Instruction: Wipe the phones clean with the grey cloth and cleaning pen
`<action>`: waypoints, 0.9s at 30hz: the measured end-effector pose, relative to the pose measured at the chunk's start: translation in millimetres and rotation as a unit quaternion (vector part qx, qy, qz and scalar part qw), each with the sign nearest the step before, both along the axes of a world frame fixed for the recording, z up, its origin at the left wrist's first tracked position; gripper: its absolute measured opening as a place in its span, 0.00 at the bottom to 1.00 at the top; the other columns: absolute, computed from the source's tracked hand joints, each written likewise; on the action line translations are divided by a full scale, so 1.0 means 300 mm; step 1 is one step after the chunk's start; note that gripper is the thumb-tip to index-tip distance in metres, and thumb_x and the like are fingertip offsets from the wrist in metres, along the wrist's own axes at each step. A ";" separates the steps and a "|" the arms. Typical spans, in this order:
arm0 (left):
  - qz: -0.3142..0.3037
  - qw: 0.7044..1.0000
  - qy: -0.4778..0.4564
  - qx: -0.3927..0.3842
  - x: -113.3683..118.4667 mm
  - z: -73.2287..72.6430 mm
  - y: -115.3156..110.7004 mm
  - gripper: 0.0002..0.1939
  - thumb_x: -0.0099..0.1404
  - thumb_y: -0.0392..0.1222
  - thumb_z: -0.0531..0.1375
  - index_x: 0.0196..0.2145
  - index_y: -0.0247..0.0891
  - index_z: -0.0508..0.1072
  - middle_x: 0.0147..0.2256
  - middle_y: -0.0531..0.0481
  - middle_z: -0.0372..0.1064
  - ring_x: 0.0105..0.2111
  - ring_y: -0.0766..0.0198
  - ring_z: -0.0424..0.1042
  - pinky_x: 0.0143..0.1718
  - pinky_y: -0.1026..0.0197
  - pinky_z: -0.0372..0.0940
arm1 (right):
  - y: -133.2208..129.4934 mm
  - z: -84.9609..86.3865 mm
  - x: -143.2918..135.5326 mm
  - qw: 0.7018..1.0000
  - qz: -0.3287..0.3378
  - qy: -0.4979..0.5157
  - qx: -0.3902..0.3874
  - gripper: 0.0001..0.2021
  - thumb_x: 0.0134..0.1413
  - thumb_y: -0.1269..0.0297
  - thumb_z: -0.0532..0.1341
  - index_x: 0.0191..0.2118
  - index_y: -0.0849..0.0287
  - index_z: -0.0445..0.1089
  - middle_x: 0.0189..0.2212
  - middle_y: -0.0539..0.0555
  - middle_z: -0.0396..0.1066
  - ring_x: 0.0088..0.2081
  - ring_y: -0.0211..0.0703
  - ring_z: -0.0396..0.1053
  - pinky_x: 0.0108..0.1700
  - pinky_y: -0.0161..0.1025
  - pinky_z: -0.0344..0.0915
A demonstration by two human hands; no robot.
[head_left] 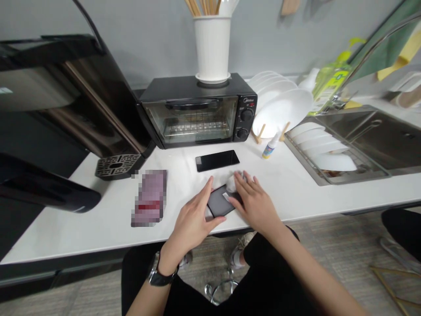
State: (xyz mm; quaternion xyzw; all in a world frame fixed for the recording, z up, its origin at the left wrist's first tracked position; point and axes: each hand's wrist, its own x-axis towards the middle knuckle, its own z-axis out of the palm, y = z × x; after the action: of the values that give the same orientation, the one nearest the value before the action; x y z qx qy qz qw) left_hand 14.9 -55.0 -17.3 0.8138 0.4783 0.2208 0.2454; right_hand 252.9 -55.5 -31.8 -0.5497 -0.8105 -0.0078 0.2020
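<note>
A dark grey phone case, with a pale patch on its surface, lies on the white counter in front of me. My left hand grips its left end, thumb at the near edge and fingers at the far side. My right hand presses a crumpled white wipe, perhaps a tissue, against the right end, and partly covers both. Just beyond them rests a black phone, screen up. A small spray bottle with a yellow base stands to the right.
A toaster oven stands at the back, bearing a white utensil pot. Left are a dark drink machine and a pixelated purple item. Racked plates and a sink lie right.
</note>
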 end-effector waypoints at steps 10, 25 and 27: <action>0.002 1.000 -0.007 -0.009 -0.001 0.000 0.002 0.60 0.65 0.46 0.71 0.77 0.55 0.32 0.73 0.42 0.57 0.70 0.50 0.64 0.69 0.44 0.64 | 0.003 0.023 0.000 1.000 0.022 -0.010 0.009 0.30 0.74 0.47 0.53 0.71 0.59 0.63 0.72 0.60 0.60 0.76 0.64 0.46 0.73 0.73 0.48; 0.010 1.000 0.009 -0.006 0.005 0.011 0.001 0.63 0.65 0.45 0.70 0.77 0.51 0.26 0.73 0.37 0.57 0.66 0.46 0.69 0.66 0.45 0.67 | -0.114 0.010 0.078 0.997 -0.060 -0.009 0.040 0.30 0.74 0.47 0.53 0.70 0.63 0.65 0.71 0.61 0.61 0.77 0.69 0.42 0.73 0.75 0.45; 0.008 1.000 0.007 -0.004 0.005 0.011 0.002 0.62 0.65 0.46 0.70 0.77 0.52 0.27 0.72 0.38 0.57 0.67 0.46 0.68 0.66 0.46 0.66 | -0.066 0.002 0.075 0.996 -0.079 -0.006 0.039 0.36 0.72 0.42 0.53 0.71 0.69 0.62 0.73 0.67 0.55 0.77 0.71 0.40 0.73 0.75 0.45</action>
State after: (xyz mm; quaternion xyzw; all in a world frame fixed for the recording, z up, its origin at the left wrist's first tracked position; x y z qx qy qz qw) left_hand 16.5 -54.5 -14.0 0.8106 0.4870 0.2154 0.2435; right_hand 275.3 -75.4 -31.1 -0.6035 -0.7650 -0.0586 0.2171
